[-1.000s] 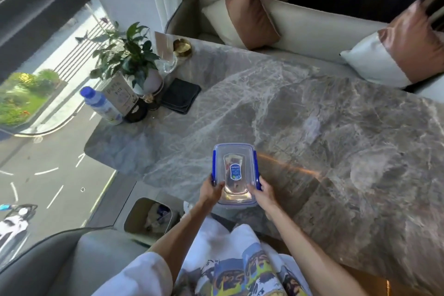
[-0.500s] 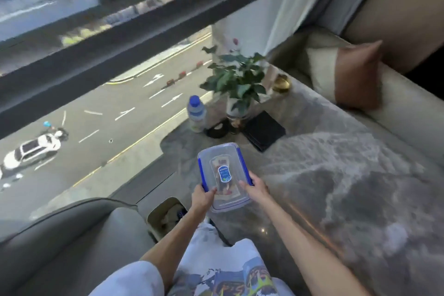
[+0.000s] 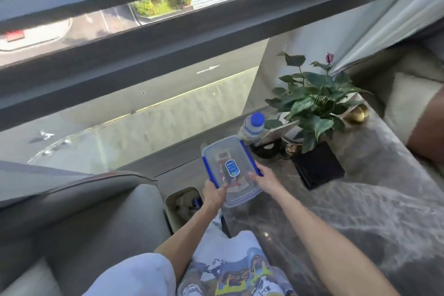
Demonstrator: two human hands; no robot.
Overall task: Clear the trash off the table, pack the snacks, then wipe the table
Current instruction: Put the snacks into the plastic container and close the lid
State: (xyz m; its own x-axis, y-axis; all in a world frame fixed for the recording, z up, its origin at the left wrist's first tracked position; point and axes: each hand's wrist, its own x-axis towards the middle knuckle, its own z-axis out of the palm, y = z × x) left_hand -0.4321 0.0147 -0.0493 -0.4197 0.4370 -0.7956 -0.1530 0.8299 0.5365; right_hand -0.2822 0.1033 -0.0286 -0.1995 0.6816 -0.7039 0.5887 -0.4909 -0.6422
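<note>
Both hands hold one clear plastic container point(image 3: 230, 170) with a lid that has blue clips along its long sides. The left hand point(image 3: 212, 193) has its grip closed on the near left corner, thumb on top of the lid and fingers curled under the edge. The right hand point(image 3: 263, 176) grasps the right side by the blue clip, fingers pressed to the rim. Something red and white shows through the lid, under a small blue label; what it is cannot be told. The container is tilted and sits at the near left corner of the marble worktop point(image 3: 360, 199); whether it rests on the surface or is lifted cannot be told. Just beyond it stand a water bottle point(image 3: 251, 127) with a blue cap and a potted plant point(image 3: 312, 101). A black folded cloth point(image 3: 317, 166) lies to the right of the container. Left of the worktop, beside the left wrist, a small bin point(image 3: 180, 206) holds trash.
</note>
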